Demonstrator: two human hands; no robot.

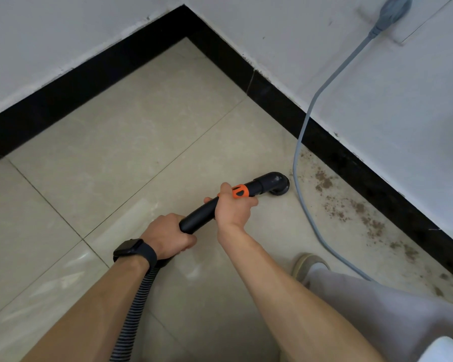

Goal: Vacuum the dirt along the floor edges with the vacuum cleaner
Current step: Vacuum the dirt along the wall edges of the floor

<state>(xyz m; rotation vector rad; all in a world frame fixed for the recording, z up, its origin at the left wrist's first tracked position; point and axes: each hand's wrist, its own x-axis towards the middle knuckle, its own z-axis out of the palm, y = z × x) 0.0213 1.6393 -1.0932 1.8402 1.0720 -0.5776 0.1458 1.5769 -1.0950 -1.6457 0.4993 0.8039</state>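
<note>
A black vacuum wand [202, 214] with an orange collar [239, 191] points toward the right wall. Its round nozzle [279, 188] rests on the beige tile, just left of the dirt. My right hand [233, 205] grips the wand right behind the orange collar. My left hand [168, 236], with a black watch on the wrist, grips the wand's rear end where the ribbed hose [136, 307] joins. Brown dirt [351, 207] lies scattered along the black skirting [338, 152] of the right wall.
A grey power cable [302, 194] runs from a wall plug [392, 11] down across the floor, right beside the nozzle. My shoe [307, 266] and grey trouser leg stand at the lower right. The room's corner [186, 24] lies ahead.
</note>
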